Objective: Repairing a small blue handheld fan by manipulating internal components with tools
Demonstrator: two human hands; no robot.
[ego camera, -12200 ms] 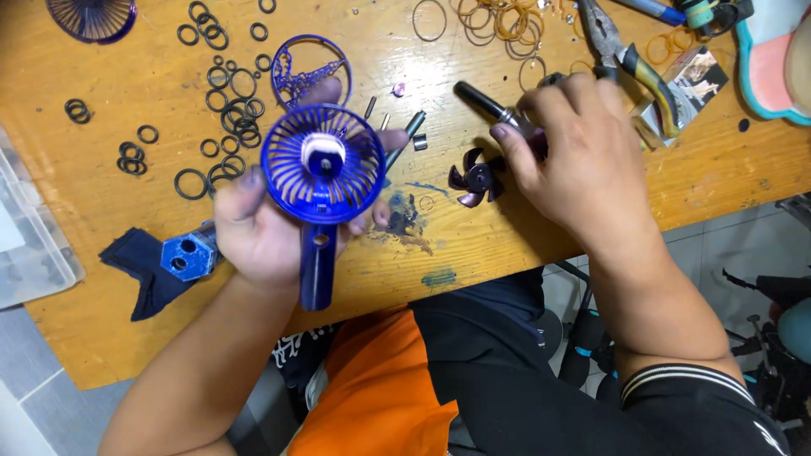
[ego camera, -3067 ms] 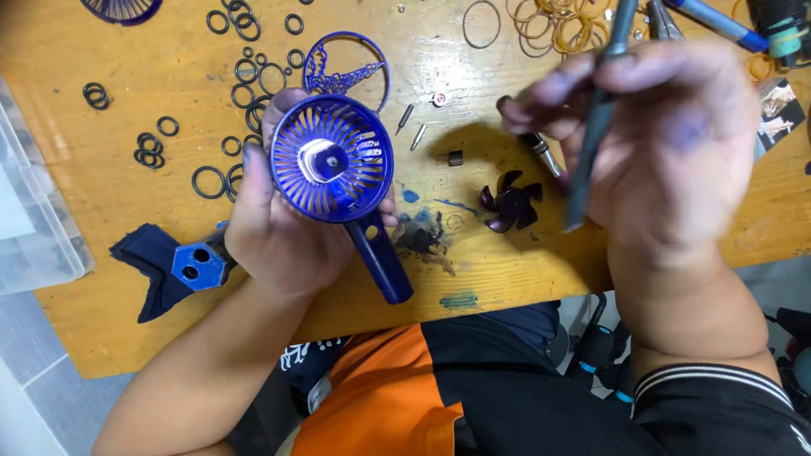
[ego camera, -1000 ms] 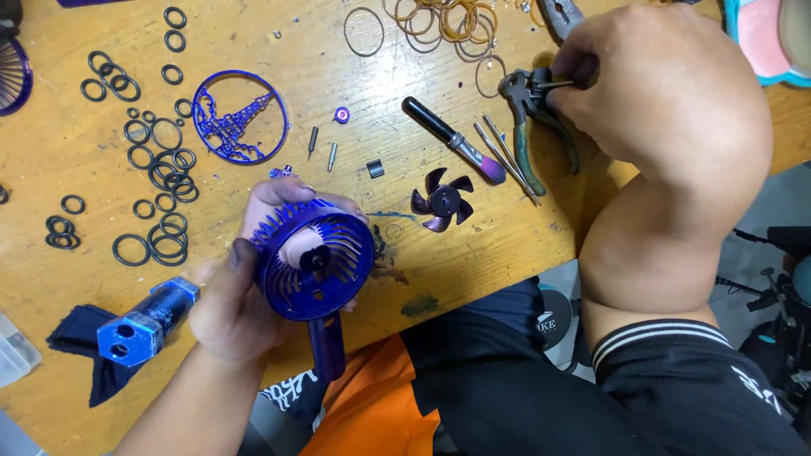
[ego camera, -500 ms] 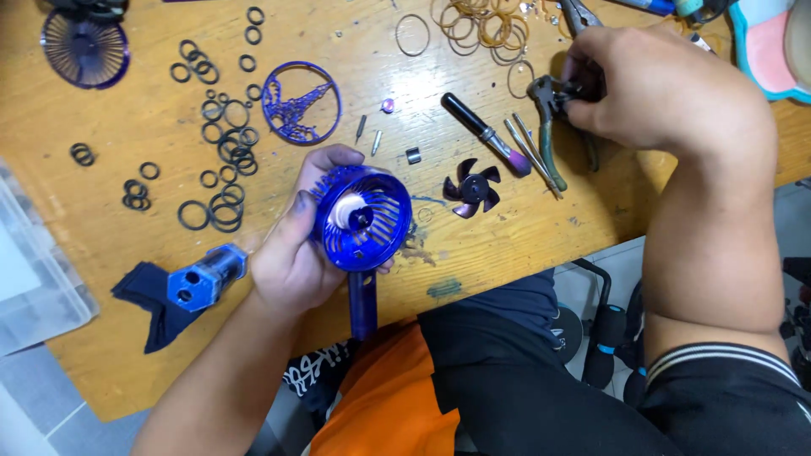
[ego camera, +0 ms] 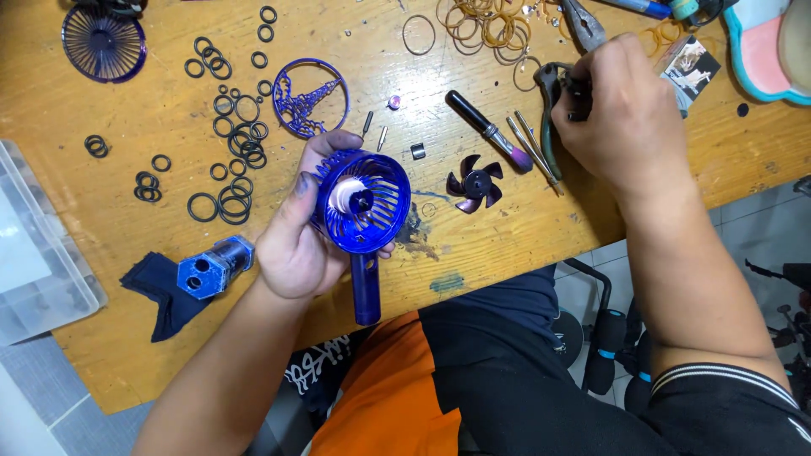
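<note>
Left-hand grip [ego camera: 296, 241] is wrapped around the back of a blue handheld fan body [ego camera: 361, 203], thumb up along its left rim and fingers curled behind the open cage, so the bare motor hub faces up and the handle points back toward the person. Right-hand grip [ego camera: 629, 118], well apart to the right, is closed over the handles of pliers [ego camera: 549, 110] lying on the desk [ego camera: 507, 245], beside two thin metal rods [ego camera: 530, 143]. Judging by the layout, the fan is apart for repair and a tool is being fetched. Between the grips lie the loose dark fan blade [ego camera: 474, 182] and a black-handled screwdriver [ego camera: 486, 128]; any next move needs the fan body kept steady.
</note>
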